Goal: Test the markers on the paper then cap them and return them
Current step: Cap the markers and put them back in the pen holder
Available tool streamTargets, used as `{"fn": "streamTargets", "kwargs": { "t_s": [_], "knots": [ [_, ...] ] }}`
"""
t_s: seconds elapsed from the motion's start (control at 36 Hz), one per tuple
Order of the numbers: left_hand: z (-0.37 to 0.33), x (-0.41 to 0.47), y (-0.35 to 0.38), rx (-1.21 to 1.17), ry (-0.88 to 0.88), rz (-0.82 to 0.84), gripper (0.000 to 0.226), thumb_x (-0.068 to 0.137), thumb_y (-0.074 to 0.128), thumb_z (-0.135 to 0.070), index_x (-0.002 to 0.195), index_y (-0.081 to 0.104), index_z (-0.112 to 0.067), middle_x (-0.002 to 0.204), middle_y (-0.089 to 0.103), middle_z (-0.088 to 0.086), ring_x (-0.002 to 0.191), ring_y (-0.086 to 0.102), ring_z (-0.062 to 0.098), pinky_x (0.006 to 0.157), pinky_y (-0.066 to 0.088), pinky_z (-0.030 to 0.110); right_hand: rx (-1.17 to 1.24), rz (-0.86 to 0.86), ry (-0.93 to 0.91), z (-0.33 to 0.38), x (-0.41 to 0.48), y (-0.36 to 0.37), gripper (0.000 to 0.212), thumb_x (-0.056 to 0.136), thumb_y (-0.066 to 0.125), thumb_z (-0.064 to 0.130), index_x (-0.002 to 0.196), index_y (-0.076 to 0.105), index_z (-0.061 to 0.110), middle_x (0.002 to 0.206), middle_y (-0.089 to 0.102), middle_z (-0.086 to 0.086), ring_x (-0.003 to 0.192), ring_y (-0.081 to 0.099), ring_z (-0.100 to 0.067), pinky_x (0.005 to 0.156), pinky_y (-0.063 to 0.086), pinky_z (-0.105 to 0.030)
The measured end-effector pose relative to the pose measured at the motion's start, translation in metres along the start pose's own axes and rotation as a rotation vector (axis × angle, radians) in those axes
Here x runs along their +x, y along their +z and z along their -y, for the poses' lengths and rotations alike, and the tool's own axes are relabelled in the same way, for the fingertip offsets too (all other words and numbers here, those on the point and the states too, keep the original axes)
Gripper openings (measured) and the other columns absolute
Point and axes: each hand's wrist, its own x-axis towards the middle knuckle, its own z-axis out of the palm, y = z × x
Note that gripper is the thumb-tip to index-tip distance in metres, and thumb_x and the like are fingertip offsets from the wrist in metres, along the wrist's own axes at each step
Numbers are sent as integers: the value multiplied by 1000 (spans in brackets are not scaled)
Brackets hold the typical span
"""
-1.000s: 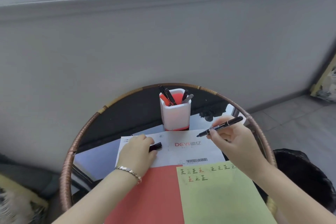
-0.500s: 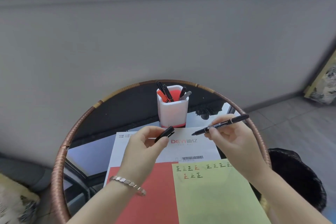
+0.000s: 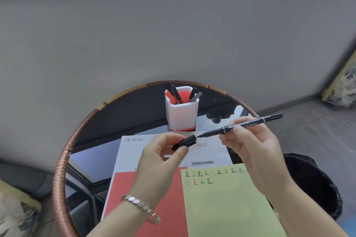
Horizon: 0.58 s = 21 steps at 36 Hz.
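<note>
My right hand point(image 3: 252, 152) pinches a black marker point(image 3: 248, 125) by its barrel, the bare tip pointing left. My left hand point(image 3: 161, 161) pinches the black cap point(image 3: 185, 142), whose open end sits just short of that tip. Both are held above the papers. A yellow-green sheet point(image 3: 227, 206) carries rows of small test marks in red, green and black. A white pen cup point(image 3: 182, 111) with a red inside stands at the back of the table, holding several markers.
The round glass table has a woven rattan rim point(image 3: 61, 161). A white printed sheet point(image 3: 133, 152) and a red sheet point(image 3: 123, 190) lie under the yellow-green one. A black bin point(image 3: 312, 183) stands on the floor to the right. A grey wall rises behind.
My left hand picked the cap up off the white sheet and carried it right, up to the marker's tip. My right hand kept the marker raised, shifting slightly.
</note>
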Motion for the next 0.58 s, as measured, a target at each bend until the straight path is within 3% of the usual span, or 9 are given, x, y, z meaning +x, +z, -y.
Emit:
{"fn": "streamTargets", "kwargs": {
  "t_s": [0.14,0.25,0.33,0.42,0.53,0.58],
  "knots": [
    [-2,-3,3,-7,32,16,24,80,66,-2,78,66,-26,80,69,-14,73,60,-1,59,44,8,-49,37,25,-6,-1,1,11,85,52,-2,82,59,6,65,68,-5,64,68,-17,63,55,-22],
    [-2,-3,7,26,65,73,24,79,67,-4,78,67,-28,80,68,-9,68,59,4,60,47,14,-73,118,100,-7,-2,2,15,75,64,0,70,68,14,67,71,-9,66,69,-19,61,55,-22],
    [-2,-2,7,82,98,82,23,79,69,-10,77,67,-33,79,68,-3,70,60,18,64,48,23,-30,136,163,-3,-1,2,6,68,71,18,66,73,13,69,71,-12,66,69,-21,58,55,-23],
    [-2,-1,6,139,128,89,22,81,68,-15,78,66,-37,80,69,-2,72,59,17,66,48,23,-14,80,212,-1,1,-1,42,74,47,40,70,71,6,65,69,-13,57,64,-19,51,52,-23],
    [-7,-1,8,80,78,142,18,84,64,-14,75,66,-30,63,62,-8,58,52,5,57,43,17,-63,4,167,-3,0,-2,27,89,47,23,76,65,8,51,57,-6,47,51,-17,40,41,-21],
    [-10,0,10,10,15,158,15,85,62,-11,75,67,-22,53,56,-11,49,47,2,52,40,16,-58,4,157,-5,0,-2,21,87,49,22,74,61,9,50,56,-5,45,49,-16,36,37,-21]
  ]
}}
